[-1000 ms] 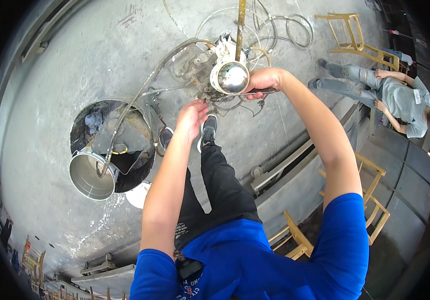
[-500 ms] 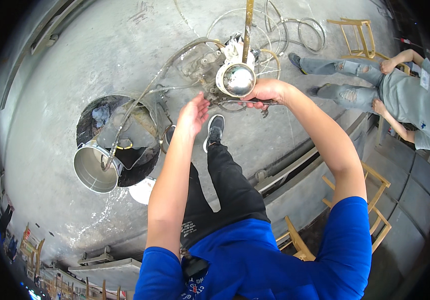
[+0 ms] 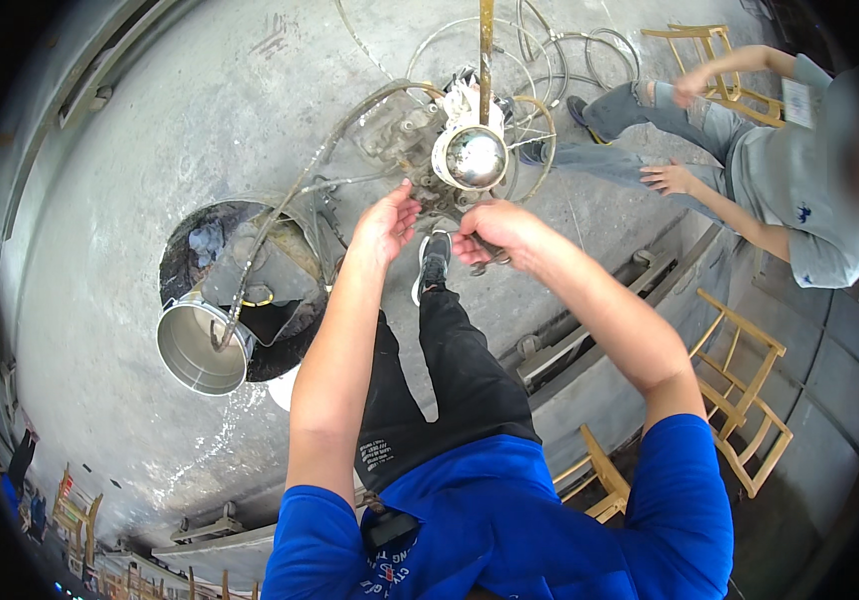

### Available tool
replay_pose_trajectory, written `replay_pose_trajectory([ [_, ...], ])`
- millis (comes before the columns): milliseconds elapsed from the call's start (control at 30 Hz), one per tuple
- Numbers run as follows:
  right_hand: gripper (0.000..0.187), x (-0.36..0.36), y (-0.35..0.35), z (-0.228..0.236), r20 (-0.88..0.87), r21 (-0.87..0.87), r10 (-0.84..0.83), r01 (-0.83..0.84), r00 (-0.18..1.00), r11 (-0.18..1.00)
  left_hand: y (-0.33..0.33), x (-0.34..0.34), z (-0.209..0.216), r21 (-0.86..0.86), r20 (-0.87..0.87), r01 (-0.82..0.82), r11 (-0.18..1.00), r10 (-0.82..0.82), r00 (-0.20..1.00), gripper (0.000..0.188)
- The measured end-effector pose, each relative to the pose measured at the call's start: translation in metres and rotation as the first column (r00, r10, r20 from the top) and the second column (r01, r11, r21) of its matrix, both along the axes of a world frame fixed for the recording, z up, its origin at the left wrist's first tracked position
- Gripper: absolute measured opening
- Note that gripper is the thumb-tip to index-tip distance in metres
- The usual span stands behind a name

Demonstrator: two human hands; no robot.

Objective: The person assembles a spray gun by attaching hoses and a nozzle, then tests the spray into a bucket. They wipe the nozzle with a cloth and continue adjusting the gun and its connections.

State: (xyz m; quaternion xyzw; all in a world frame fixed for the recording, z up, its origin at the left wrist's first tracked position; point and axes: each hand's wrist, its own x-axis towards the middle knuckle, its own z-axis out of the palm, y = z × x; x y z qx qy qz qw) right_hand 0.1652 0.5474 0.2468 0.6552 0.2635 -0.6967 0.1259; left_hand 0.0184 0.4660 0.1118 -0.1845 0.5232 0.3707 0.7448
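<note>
Below the rounded silver dome [image 3: 477, 158] of a paint-smeared machine [image 3: 467, 103], my right hand [image 3: 502, 230] is closed on a dark metal wrench [image 3: 491, 255]. Most of the tool is covered by the fingers; its ends stick out under the palm. My left hand [image 3: 388, 228] is held up beside the machine's lower fittings [image 3: 440, 195], fingers loosely apart and nothing visible in it. A hose [image 3: 315, 160] runs from the machine down to the metal bucket [image 3: 202, 345] at the left.
The bucket stands at a round floor opening [image 3: 185, 225] with a bluish cloth [image 3: 207, 240] inside. Coiled hoses [image 3: 590, 60] lie behind the machine. Another person [image 3: 780, 185] is at the right, near wooden frames [image 3: 740, 390]. A brown pole [image 3: 487, 60] rises above the dome.
My right hand has drawn the wrench down and left, away from the machine, and turned it. My left hand stays nearly in place. The other person has shifted legs and raised a hand.
</note>
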Motion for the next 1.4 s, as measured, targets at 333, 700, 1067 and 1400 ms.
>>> replay_pose_trajectory([
  [333,0.011,-0.056,-0.084,-0.015,0.006,0.190,-0.547,0.536,0.837,0.822,0.001,-0.009,0.002,0.075,-0.016,0.128,0.989,-0.127,0.992,0.049],
  [700,0.024,-0.105,-0.152,-0.093,-0.083,0.700,-0.483,0.396,0.872,0.594,-0.001,-0.018,0.033,0.324,-0.356,0.665,0.673,-0.565,0.744,0.057],
  [1067,0.041,0.003,-0.135,-0.076,-0.331,0.304,-0.302,0.404,0.894,0.863,-0.015,0.001,0.051,-0.068,-0.838,0.927,0.370,-0.525,0.148,0.030],
  [1400,0.029,0.031,-0.081,-0.131,-0.395,0.026,-0.804,0.881,0.444,0.473,-0.055,0.026,0.039,-0.205,-0.969,0.867,0.454,-0.216,-0.116,0.031],
])
